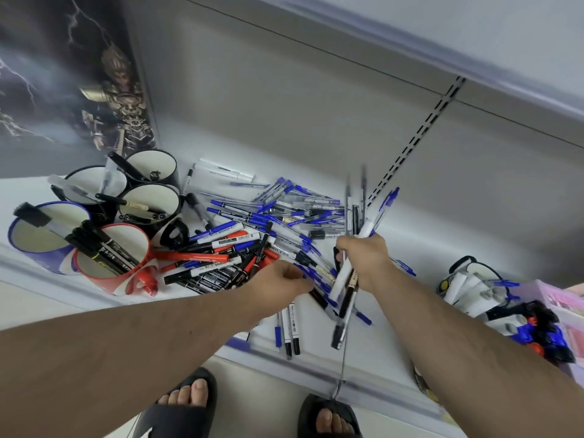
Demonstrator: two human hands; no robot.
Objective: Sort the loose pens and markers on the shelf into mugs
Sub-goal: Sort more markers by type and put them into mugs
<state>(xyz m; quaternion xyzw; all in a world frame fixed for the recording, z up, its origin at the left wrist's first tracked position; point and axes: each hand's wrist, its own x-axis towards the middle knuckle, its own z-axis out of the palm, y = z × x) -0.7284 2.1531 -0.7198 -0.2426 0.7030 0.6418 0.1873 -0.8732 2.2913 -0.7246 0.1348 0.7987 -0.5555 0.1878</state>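
A heap of loose pens and markers (252, 235), blue, black and red, covers the middle of the white shelf (395, 339). My right hand (366, 260) grips a bundle of pens (358, 216) that sticks out above and below the fist. My left hand (284, 279) pinches a blue pen (308, 273) at the near edge of the heap. At the left stand a red mug (123, 279) with black markers, a blue mug (41, 248) and three black mugs (148, 203) holding a few pens.
A mug (474, 292) stuffed with white markers and a pile of blue and black caps sit at the right, beside a pink box (565, 301). Three pens (289, 327) lie near the shelf's front edge. A poster panel closes the left side. My sandalled feet are below.
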